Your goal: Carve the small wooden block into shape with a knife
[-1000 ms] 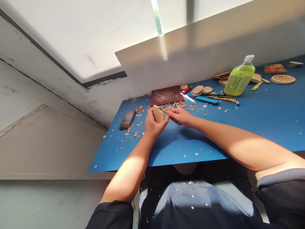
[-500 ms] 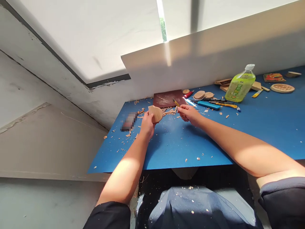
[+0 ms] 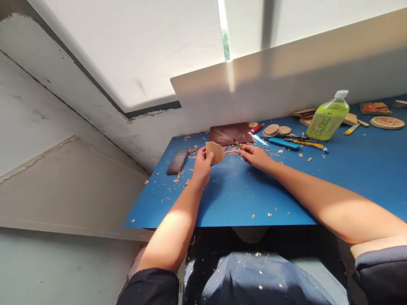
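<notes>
My left hand [image 3: 202, 164] grips a flat piece of pale wood [image 3: 215, 153] with a rounded right side and an uneven top edge, thumb across its face. To the right, my right hand [image 3: 254, 156] is closed around a carving knife [image 3: 238, 144], its dark tip pointing up and left toward the wood. A gap separates the knife from the wood piece. Both hands are held over the blue table [image 3: 235, 199]. Behind them, wood shavings [image 3: 231, 151] lie scattered in front of a dark red sheet [image 3: 230, 132].
At the right stands a bottle of yellow-green liquid [image 3: 328, 118]. Near it lie a blue cutter [image 3: 284, 143], a yellow-handled tool [image 3: 307, 142], wooden discs [image 3: 271, 129] and a carved round plaque [image 3: 387, 122]. A blurred-out dark object [image 3: 177, 162] lies at the left. The wall borders the table's back.
The camera view has shifted slightly, moving the scene right and down. The wood piece is turned a little in my left hand, and the knife tip tilts differently. Both hands keep their hold.
</notes>
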`<state>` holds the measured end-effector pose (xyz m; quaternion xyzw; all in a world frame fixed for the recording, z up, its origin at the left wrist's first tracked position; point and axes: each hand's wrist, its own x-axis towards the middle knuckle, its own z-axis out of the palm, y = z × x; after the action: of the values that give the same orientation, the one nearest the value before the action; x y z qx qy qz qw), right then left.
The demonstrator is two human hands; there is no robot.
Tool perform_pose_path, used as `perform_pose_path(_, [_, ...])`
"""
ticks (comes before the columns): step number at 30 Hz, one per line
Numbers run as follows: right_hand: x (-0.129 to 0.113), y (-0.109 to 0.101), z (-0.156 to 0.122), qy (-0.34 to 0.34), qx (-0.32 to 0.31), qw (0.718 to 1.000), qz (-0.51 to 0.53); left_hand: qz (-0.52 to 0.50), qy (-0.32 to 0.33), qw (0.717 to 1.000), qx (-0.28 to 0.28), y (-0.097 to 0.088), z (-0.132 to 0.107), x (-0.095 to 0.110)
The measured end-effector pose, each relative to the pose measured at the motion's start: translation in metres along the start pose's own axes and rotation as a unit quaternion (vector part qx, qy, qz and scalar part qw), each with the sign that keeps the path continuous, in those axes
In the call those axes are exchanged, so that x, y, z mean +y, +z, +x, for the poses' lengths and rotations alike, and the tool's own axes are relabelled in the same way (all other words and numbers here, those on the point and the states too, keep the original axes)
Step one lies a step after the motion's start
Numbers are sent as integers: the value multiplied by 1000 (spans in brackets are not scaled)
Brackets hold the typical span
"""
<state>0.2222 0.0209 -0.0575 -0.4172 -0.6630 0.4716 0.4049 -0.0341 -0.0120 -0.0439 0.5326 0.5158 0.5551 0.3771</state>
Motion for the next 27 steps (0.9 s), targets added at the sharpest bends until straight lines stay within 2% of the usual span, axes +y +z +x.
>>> perform_pose_path(5, [4, -1, 3, -2, 5, 1000, -10, -57, -27, 998, -10, 1, -5, 7])
perform_pose_path(11, [2, -2, 4, -43, 18, 996, -74, -211, -131, 968, -32, 0, -9, 22])
perform_pose_path(15, [2, -1, 5, -59, 8, 994, -94, -235, -175, 956, -21, 0, -12, 29])
perform_pose_path(19, [-1, -1, 3, -106, -28, 985, -134, -192, -139, 968, -78, 2, -18, 29])
perform_pose_path(23, [-14, -4, -5, -129, -56, 979, -150, -44, -65, 991, -111, 3, -21, 24])
perform_pose_path(27, [-25, -7, -12, -130, -94, 975, -152, 81, 16, 984, -155, 2, -23, 22])
